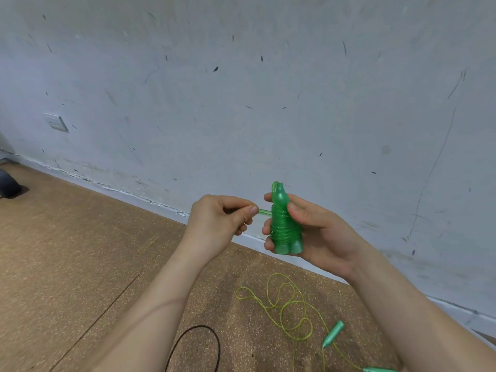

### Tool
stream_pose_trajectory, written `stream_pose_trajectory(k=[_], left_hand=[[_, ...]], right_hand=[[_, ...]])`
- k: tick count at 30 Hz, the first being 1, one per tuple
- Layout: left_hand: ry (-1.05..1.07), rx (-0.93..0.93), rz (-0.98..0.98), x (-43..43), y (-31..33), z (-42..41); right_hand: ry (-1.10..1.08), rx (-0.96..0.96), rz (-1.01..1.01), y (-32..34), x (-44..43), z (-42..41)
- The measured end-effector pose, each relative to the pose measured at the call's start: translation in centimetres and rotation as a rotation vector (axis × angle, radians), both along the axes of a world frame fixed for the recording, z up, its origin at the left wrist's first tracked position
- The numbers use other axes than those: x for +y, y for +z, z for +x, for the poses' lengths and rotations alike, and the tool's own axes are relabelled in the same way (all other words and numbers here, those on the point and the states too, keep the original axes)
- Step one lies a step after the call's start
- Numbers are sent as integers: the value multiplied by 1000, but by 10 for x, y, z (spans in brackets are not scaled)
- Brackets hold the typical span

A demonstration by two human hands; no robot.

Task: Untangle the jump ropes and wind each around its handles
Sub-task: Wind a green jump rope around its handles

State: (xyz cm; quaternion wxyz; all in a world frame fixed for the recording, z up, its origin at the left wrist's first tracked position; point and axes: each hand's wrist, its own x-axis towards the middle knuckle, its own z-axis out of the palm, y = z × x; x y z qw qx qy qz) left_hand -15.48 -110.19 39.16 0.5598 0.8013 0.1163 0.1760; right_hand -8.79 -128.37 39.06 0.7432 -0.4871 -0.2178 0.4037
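The right hand (pixel 319 232) had its grip clamped round the upright green bundle (pixel 285 224), rope wound on handles. The left hand (pixel 214 226) pinched its loose end (pixel 264 212), the tip hidden in the fingers. On the near floor (pixel 80 251) lay a yellow-green rope (pixel 294 302), one handle (pixel 378 369) cut off.

Two jump ropes (pixel 285 226) (pixel 294 310), two hands (pixel 217 224) (pixel 322 232), one cable (pixel 200 326)

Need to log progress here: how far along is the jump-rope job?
Nearly done: the green rope is wound tightly around its paired handles, gripped by the right hand. In hand: the left hand pinches its last free end beside the bundle. Left: the yellow-green rope lies loose in loops on the floor, its teal handles apart.
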Motion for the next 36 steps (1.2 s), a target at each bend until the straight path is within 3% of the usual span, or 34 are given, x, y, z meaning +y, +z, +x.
stream_pose_trajectory(k=[4,8,13,20,22,24,27,30,34,36], left_hand=[[25,-41,80,-2,3,-3],[13,-121,316,-13,11,-13],[-70,-241,756,-12,12,-16],[-100,-253,996,-11,11,-10],[-66,-234,913,-15,9,-10],[22,-152,645,-18,8,-8],[148,-66,314,-22,6,-4],[139,-68,30,-25,8,-3],[15,-16,-105,-21,11,-5],[-19,11,-63,-18,13,-7]], right_hand=[[-65,-64,-73,-3,3,2],[-231,-151,-154,-6,6,3],[-377,-455,-352,-7,8,-4],[-429,-1029,-778,-11,18,-11],[-433,-1140,-835,-10,19,-14],[-452,-1179,-844,-9,20,-14],[-523,-1121,-798,-12,22,-13],[-608,-1081,-775,-13,24,-15],[-651,-1084,-769,-12,23,-15],[-655,-1092,-764,-12,22,-15]])
